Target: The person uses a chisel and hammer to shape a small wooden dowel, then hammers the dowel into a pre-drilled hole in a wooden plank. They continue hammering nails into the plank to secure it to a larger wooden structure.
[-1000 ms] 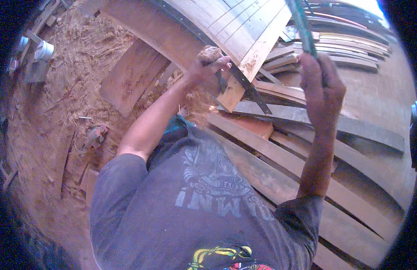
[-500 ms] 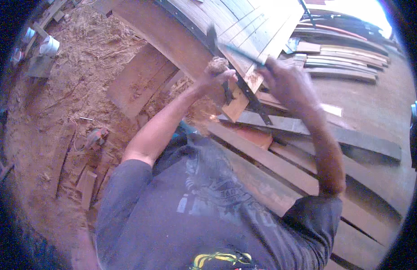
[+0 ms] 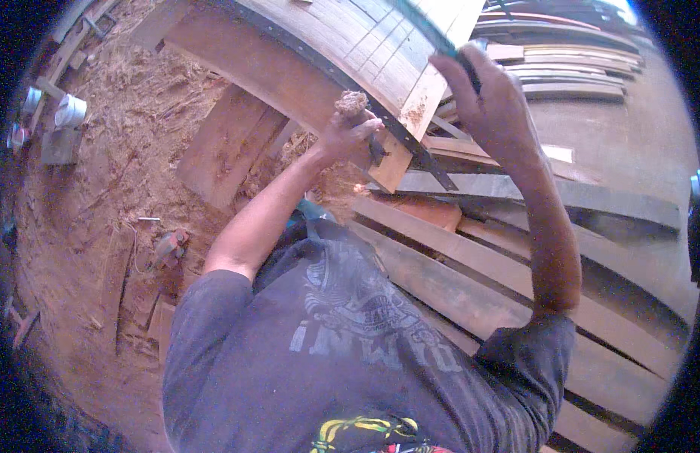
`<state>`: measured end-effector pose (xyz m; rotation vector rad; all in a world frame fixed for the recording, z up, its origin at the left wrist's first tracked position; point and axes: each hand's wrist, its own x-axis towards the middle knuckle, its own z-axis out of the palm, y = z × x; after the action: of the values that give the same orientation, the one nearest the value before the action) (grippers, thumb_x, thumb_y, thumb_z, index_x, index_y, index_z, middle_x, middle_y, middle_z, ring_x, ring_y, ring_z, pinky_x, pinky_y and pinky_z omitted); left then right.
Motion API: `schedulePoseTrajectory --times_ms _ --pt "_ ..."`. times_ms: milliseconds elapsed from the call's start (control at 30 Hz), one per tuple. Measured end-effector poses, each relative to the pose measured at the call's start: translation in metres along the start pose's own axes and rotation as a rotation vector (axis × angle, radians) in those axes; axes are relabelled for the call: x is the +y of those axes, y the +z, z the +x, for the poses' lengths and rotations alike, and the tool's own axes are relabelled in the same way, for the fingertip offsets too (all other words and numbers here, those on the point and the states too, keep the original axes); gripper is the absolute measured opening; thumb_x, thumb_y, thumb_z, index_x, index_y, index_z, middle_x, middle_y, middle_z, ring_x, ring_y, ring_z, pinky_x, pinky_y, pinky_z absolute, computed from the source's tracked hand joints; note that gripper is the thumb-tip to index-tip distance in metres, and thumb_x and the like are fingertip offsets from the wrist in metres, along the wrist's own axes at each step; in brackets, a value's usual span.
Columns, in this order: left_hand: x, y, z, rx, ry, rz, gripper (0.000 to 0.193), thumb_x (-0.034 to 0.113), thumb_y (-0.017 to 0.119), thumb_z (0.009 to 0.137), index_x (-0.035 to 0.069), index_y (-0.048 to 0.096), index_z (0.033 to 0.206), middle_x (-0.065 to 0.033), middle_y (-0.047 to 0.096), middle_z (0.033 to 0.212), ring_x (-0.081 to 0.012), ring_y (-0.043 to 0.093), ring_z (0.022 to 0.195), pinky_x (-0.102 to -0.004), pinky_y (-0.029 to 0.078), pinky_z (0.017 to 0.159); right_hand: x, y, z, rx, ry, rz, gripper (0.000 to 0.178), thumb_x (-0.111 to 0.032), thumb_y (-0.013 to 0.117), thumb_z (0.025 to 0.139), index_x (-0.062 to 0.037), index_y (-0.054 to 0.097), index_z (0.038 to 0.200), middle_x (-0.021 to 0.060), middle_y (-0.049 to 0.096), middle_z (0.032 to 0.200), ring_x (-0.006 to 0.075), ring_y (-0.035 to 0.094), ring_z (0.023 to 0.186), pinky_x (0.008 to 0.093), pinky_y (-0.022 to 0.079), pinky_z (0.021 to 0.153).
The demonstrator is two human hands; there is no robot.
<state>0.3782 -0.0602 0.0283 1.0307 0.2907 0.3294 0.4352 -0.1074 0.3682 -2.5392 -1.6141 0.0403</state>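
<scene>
My left hand is closed around an upright piece whose frayed, brown, rounded top sticks out above the fist; its lower end is hidden. Beside the fingers, a small dark piece rests by the end of a pale board. My right hand, raised to the right, grips a hammer by its teal handle. Motion blurs that handle, and its head is beyond the upper edge. Between my hands runs a dark metal strip with holes, along the edge of a plank-topped wooden structure.
Stacked planks lie at the far right, and long boards spread out beside me on the right. Sawdust and shavings cover the ground on the left. A white bucket and a red power tool are there too.
My right hand has risen, swinging the hammer's head up and out of view, away from the frayed piece. My left hand keeps its grip; the view has shifted slightly.
</scene>
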Motion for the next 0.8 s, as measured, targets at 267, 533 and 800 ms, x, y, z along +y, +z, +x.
schedulePoseTrajectory --times_ms 267,533,800 --pt "0.008 0.012 -0.018 -0.053 -0.109 0.093 0.015 0.022 0.072 0.102 0.009 0.078 0.107 -0.0016 0.076 0.108 -0.0136 0.07 0.101 -0.0323 0.055 0.092 0.004 0.035 -0.043 -0.238 0.05 -0.279 0.028 -0.029 0.06 0.107 -0.0015 0.061 0.1 0.0244 0.07 0.079 0.046 0.072 0.073 0.0566 0.054 0.064" --pt "-0.011 0.0 -0.006 -0.029 -0.068 -0.088 0.02 0.023 0.073 0.102 0.004 0.075 0.105 -0.0027 0.076 0.097 -0.0134 0.07 0.092 -0.0328 0.057 0.083 -0.036 0.007 -0.009 0.103 -0.035 0.07 0.028 -0.032 0.059 0.108 -0.0045 0.066 0.11 0.0237 0.071 0.084 0.0422 0.074 0.078 0.0508 0.055 0.063" --pt "-0.018 0.028 -0.039 -0.094 -0.071 0.123 0.022 0.024 0.08 0.096 0.006 0.071 0.104 -0.002 0.07 0.097 -0.0136 0.065 0.093 -0.033 0.055 0.083 0.015 0.011 -0.041 -0.435 0.26 -0.347 0.027 -0.031 0.065 0.105 -0.0047 0.066 0.109 0.0244 0.071 0.082 0.0432 0.073 0.081 0.0529 0.052 0.067"
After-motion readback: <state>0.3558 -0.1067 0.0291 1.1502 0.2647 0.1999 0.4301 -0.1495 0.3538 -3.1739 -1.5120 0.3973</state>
